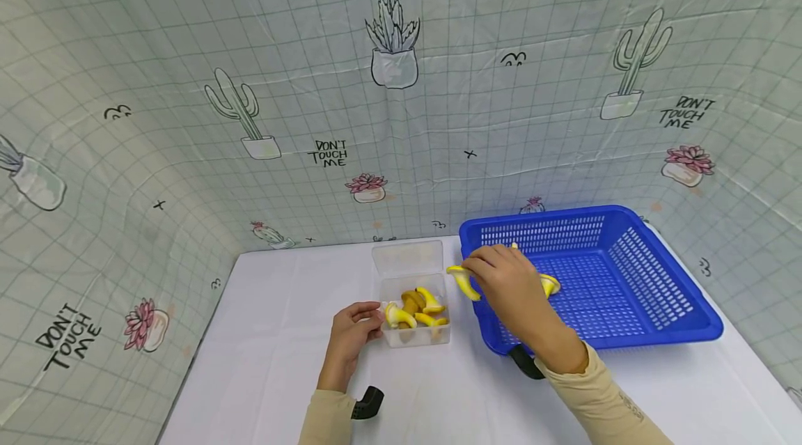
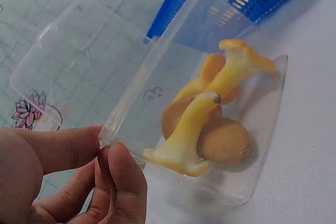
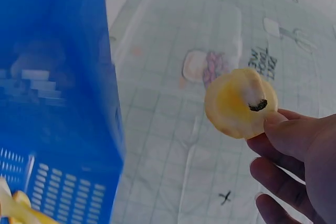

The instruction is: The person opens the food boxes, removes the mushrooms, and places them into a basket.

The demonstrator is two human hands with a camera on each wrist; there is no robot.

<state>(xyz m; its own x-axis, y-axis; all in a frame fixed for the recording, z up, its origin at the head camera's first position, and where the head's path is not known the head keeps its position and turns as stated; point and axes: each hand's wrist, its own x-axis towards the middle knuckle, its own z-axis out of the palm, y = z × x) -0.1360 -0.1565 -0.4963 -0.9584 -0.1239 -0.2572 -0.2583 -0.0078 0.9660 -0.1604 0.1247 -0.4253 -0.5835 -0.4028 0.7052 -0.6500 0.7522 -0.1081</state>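
Observation:
My left hand (image 1: 353, 335) pinches the left rim of a clear plastic box (image 1: 401, 340) between thumb and forefinger, as the left wrist view also shows. The box's lid (image 1: 407, 258) is hinged back behind it. Inside lie several yellow mushrooms (image 2: 184, 140) along with brown, rounded pieces (image 2: 226, 141). My right hand (image 1: 510, 288) holds a yellow mushroom (image 1: 464, 282) by its cap edge, over the left rim of a blue basket (image 1: 651, 342). In the right wrist view the held mushroom (image 3: 239, 100) shows its pale underside and the dark tip of its stem.
More yellow mushrooms (image 1: 550, 285) lie in the left part of the basket, partly behind my right hand. Box and basket stand side by side on a white table (image 1: 263, 361). A cloth printed with plants and a grid (image 1: 438, 118) hangs behind and at the sides.

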